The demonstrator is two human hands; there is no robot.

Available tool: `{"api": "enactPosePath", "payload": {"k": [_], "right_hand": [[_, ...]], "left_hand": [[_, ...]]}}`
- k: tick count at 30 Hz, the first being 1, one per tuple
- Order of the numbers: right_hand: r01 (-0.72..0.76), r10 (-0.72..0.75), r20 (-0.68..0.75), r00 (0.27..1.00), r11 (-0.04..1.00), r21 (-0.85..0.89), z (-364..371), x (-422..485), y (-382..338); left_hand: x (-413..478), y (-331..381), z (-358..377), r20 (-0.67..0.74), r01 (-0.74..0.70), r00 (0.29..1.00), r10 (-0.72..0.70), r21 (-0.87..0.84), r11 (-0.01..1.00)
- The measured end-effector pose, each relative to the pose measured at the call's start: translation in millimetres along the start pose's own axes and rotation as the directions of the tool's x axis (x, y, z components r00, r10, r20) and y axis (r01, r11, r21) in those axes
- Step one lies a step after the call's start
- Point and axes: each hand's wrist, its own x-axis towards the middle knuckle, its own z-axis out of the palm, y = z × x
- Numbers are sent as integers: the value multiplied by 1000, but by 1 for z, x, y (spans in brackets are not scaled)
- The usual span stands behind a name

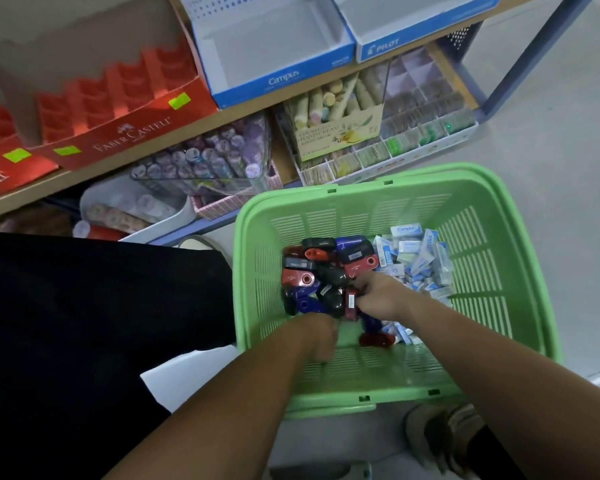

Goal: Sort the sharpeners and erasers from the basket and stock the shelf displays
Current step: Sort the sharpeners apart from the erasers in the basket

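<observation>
At the bottom of the green basket point(482, 278), sharpeners point(312, 271) lie heaped on the left, boxed erasers point(420, 258) on the right. The sharpeners look light, hard and smooth, probably slippery; better to take one by its flat sides. The right hand point(381, 296) is curled, pinching a red sharpener point(351, 304). The left hand point(321, 337) is down at the heap's near edge, fingers hidden; open or closed, I cannot tell.

The slotted basket point(482, 271) at lower right is light green. In it the sharpeners point(312, 271) are red, dark blue and black; the erasers point(416, 258) are white and light blue. At upper left the display box point(132, 133) is red with white lettering and yellow-green stickers point(180, 100); the top-centre boxes point(281, 81) are blue and white.
</observation>
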Motion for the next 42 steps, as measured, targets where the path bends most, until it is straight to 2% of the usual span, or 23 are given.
{"api": "enactPosePath", "payload": {"k": [3,7,8,9,11,12,13,15,17,19,21,24,28,31,32,34,35,37,39,42], "right_hand": [[-66,63,29,998,990,122,8,1,-4],[-175,98,264,960,941,288,10,-5,6],[-167,96,248,964,944,284,7,-5,11],[-118,77,166,983,960,254,3,-5,15],[-9,14,-60,998,995,95,-7,-8,23],[23,-21,-105,994,1000,13,-10,-11,26],[40,-45,-81,996,997,-66,-10,-12,28],[47,-29,73,997,964,-263,-3,-12,31],[88,8,176,984,845,-527,6,-6,36],[178,-9,227,974,651,-738,13,-2,38],[234,-23,257,966,500,-834,16,-2,38],[234,32,267,963,391,-890,19,-2,37],[208,33,243,969,413,-887,13,-4,31],[188,104,249,963,404,-895,6,5,43],[157,126,244,962,473,-867,0,3,44],[116,92,258,962,717,-687,-14,-1,42],[103,73,266,961,799,-593,-21,-1,42],[110,46,289,956,859,-500,-33,-7,39],[146,23,291,956,824,-547,-28,-9,40],[220,-11,287,958,670,-709,-3,-6,38]], "left_hand": [[-8,-6,-6,-53,81,996,-76,104,991],[-9,-1,-14,-187,151,973,-134,82,985],[-10,1,-18,-234,155,964,-129,99,983],[-10,2,-22,-288,147,952,-106,124,981],[-7,6,-27,-400,85,916,-18,151,985],[-5,9,-27,-448,29,893,46,160,987],[-2,11,-26,-491,-38,862,127,187,982],[6,13,-23,-521,-145,793,317,344,928],[16,13,-20,-412,-207,798,440,498,842],[23,9,-17,-266,-217,854,446,596,773],[28,3,-14,-164,-171,894,416,735,657],[31,2,-9,-136,-99,915,380,838,537],[26,7,-4,-163,-78,870,466,887,455],[23,9,0,-199,-46,870,452,878,476],[22,11,0,-204,-37,875,438,875,482],[18,14,0,-190,-22,895,404,884,467],[17,15,0,-183,-19,904,387,886,464],[14,16,-1,-178,-32,914,364,864,502],[11,18,-3,-158,-59,935,317,812,581],[5,16,-8,-115,-44,980,162,671,740]]}}
